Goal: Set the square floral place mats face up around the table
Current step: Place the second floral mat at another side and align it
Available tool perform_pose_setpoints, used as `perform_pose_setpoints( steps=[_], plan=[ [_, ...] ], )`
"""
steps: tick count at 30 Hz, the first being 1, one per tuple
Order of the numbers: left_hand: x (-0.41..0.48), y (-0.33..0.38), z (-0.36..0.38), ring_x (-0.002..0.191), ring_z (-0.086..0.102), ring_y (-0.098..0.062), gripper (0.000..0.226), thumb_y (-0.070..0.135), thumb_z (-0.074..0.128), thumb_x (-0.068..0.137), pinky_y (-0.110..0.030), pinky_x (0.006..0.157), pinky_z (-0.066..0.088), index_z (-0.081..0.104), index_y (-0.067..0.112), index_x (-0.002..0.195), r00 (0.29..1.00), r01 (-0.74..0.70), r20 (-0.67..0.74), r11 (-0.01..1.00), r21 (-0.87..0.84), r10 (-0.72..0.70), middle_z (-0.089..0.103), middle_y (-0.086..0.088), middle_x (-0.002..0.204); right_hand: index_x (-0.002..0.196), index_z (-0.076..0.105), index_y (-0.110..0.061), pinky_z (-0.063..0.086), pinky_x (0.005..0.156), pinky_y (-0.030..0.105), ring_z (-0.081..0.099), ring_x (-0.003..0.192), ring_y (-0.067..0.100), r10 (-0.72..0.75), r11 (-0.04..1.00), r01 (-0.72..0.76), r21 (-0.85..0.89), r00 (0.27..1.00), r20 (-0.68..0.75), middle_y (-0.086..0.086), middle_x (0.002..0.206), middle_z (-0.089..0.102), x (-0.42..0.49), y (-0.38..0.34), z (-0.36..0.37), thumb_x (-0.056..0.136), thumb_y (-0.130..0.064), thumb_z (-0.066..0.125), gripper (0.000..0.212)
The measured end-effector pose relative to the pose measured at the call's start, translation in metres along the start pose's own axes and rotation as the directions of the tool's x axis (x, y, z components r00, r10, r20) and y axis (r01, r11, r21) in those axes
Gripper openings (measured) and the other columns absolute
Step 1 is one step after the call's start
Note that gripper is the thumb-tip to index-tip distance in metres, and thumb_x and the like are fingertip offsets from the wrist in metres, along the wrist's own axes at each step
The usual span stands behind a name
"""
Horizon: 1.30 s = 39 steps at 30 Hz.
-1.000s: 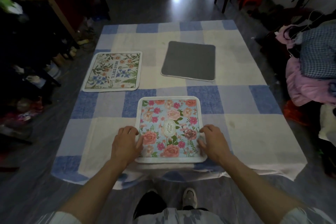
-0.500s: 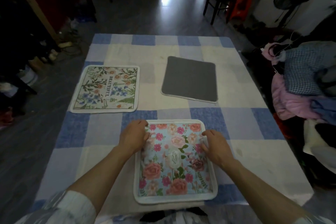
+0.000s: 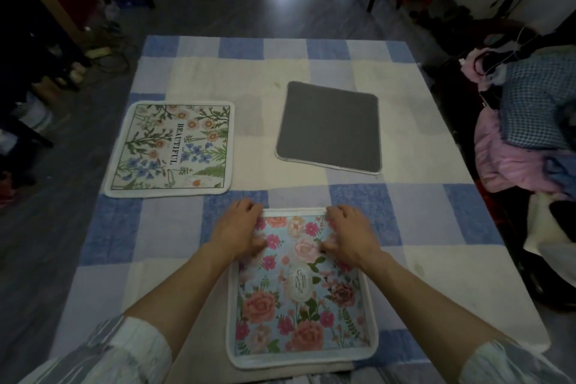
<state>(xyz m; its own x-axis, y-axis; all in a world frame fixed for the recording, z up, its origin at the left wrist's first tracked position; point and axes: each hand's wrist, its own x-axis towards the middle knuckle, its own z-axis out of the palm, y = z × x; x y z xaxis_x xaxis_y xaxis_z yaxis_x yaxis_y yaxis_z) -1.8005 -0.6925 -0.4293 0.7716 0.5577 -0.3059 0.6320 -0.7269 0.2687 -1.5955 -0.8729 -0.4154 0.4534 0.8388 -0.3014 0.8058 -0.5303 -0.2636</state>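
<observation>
The left hand (image 3: 238,229) and right hand (image 3: 350,235) grip the far corners of the pink-rose square fabric mat (image 3: 299,299) at lower centre; the grey face-down square mat (image 3: 328,126) lies up-frame, nearer the right hand.

1. Table (image 3: 442,196): top fully covered by a blue-and-white checked cloth (image 3: 271,72), which lies flat.
2. Rose mat (image 3: 299,299): pink roses on light blue with a white border, print side up. It lies on the cloth at the near edge, about mid-width.
3. BEAUTIFUL mat (image 3: 170,148): white ground with flowers and lettering, print side up. It lies on the left side, apart from the rose mat.
4. Grey mat (image 3: 330,126): plain grey side up, right of centre, turned slightly askew. It touches neither other mat.
</observation>
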Motion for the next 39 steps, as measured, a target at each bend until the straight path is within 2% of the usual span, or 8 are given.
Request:
perform_pose_setpoints(
  steps=[3, 12, 22, 28, 34, 39],
  plan=[
    [0.001, -0.001, 0.002, 0.119, 0.039, -0.022, 0.086, 0.059, 0.073, 0.066, -0.039, 0.095, 0.046, 0.037, 0.025, 0.135, 0.999, 0.034, 0.017, 0.999, 0.015, -0.035, 0.041, -0.001, 0.131, 0.140, 0.034, -0.019, 0.031, 0.107, 0.040, 0.035, 0.128, 0.027, -0.022, 0.999, 0.023, -0.032, 0.999, 0.040, 0.007, 0.141, 0.040, 0.012, 0.005, 0.005, 0.064, -0.065, 0.068, 0.096],
    [-0.004, 0.002, -0.001, 0.120, 0.036, -0.023, 0.082, 0.058, 0.073, 0.066, -0.040, 0.096, 0.044, 0.040, 0.023, 0.132, 0.998, 0.061, 0.018, 0.998, 0.021, -0.062, 0.039, -0.002, 0.130, 0.139, 0.035, -0.018, 0.035, 0.106, 0.040, 0.034, 0.124, 0.026, -0.054, 0.999, 0.054, -0.002, 0.998, 0.042, 0.006, 0.134, 0.040, 0.021, 0.012, 0.009, 0.057, -0.061, 0.074, 0.101],
    [-0.010, 0.005, 0.002, 0.120, 0.035, -0.022, 0.081, 0.057, 0.074, 0.067, -0.040, 0.099, 0.043, 0.039, 0.023, 0.133, 0.998, 0.057, 0.015, 0.998, -0.014, -0.057, 0.038, -0.002, 0.132, 0.133, 0.041, -0.019, 0.038, 0.103, 0.038, 0.037, 0.119, 0.024, -0.035, 0.999, 0.035, 0.009, 0.999, 0.019, 0.005, 0.128, 0.042, 0.012, 0.011, 0.008, 0.054, -0.061, 0.074, 0.096],
    [-0.015, 0.005, 0.000, 0.120, 0.036, -0.022, 0.079, 0.056, 0.072, 0.070, -0.041, 0.099, 0.043, 0.039, 0.023, 0.133, 0.999, 0.045, -0.005, 0.998, -0.047, -0.045, 0.038, -0.002, 0.132, 0.136, 0.040, -0.017, 0.036, 0.105, 0.039, 0.038, 0.123, 0.025, -0.031, 0.999, 0.032, 0.040, 0.999, -0.005, 0.006, 0.133, 0.042, 0.004, 0.010, 0.005, 0.060, -0.058, 0.072, 0.092],
    [-0.017, 0.011, -0.013, 0.124, 0.040, -0.025, 0.078, 0.052, 0.072, 0.073, -0.039, 0.102, 0.041, 0.043, 0.018, 0.136, 0.986, -0.032, -0.167, 0.985, -0.167, 0.004, 0.045, -0.006, 0.135, 0.135, 0.044, -0.014, 0.035, 0.105, 0.038, 0.039, 0.125, 0.026, -0.005, 0.997, 0.014, 0.074, 0.992, -0.128, 0.008, 0.135, 0.045, -0.005, 0.004, -0.013, 0.070, -0.049, 0.076, 0.081],
    [-0.008, 0.029, -0.032, 0.115, 0.046, -0.026, 0.074, 0.049, 0.075, 0.073, -0.040, 0.096, 0.044, 0.048, 0.015, 0.133, 0.959, -0.131, -0.274, 0.974, -0.182, 0.078, 0.050, -0.007, 0.129, 0.139, 0.041, -0.015, 0.031, 0.109, 0.039, 0.035, 0.131, 0.027, 0.032, 0.996, -0.012, 0.088, 0.975, -0.221, 0.009, 0.142, 0.043, -0.019, 0.005, -0.037, 0.079, -0.047, 0.069, 0.073]
  ],
)
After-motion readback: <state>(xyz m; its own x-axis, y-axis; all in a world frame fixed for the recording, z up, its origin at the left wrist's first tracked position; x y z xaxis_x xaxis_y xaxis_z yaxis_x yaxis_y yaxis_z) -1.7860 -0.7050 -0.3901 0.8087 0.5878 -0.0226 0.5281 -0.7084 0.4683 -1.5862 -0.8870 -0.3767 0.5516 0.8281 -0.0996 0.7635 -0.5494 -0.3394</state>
